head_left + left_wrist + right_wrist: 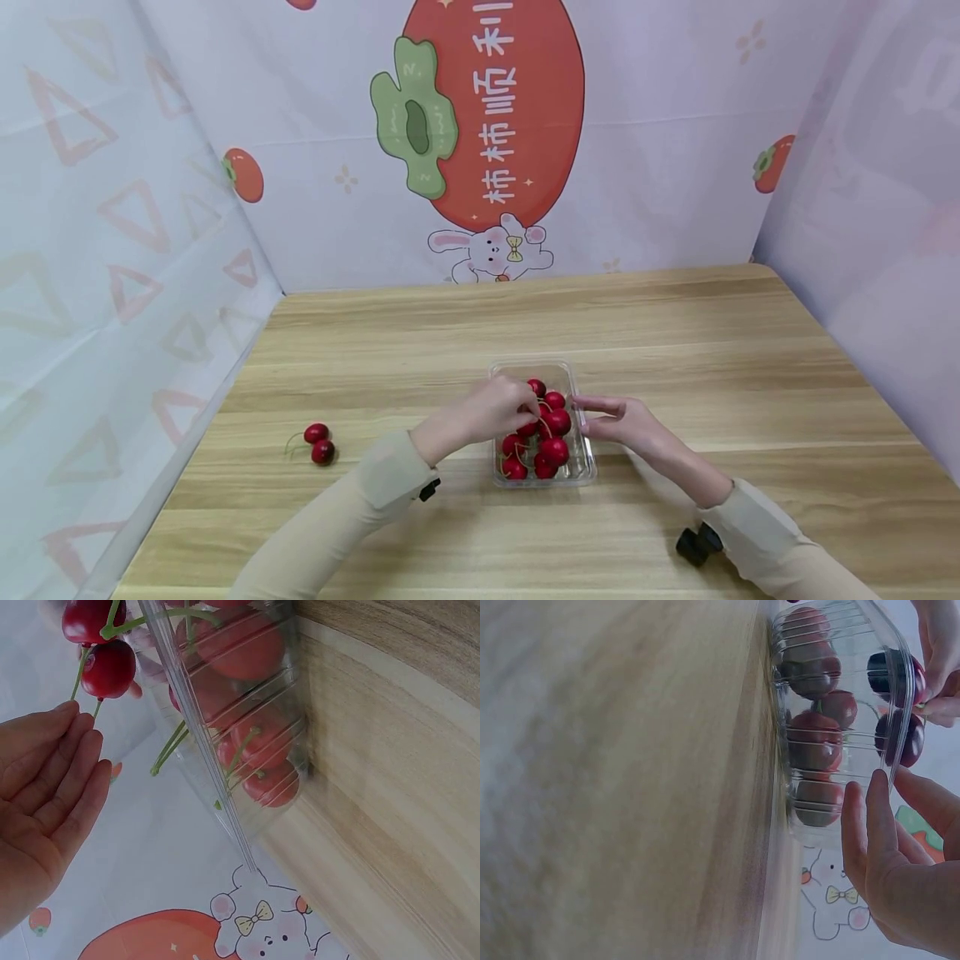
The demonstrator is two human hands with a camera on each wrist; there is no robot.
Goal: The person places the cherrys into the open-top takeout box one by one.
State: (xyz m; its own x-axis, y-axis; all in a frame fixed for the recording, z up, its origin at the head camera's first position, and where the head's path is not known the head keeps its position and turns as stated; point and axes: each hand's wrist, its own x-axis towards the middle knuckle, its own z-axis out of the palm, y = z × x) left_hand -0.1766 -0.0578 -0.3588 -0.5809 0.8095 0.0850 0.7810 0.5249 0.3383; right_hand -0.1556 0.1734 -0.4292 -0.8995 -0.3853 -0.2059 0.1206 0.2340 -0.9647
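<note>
- Clear container (581,460), lower centre of head view: most cherries (554,452) inside.
- Right hand (633,423): fingers extended, spread, tips at container's right side.
- Left hand (498,410): above container, pinching stems (77,679) of held pair (109,670); release not yet done.
- Loose pair (322,452), lower left: outside, untouched; apparently the remainder.

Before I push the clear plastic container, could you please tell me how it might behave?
The clear plastic container seems thin-walled, so it may flex if squeezed. Sitting low and broad on the table, it would probably slide rather than tip. The round, glossy cherries inside could roll about.
</note>
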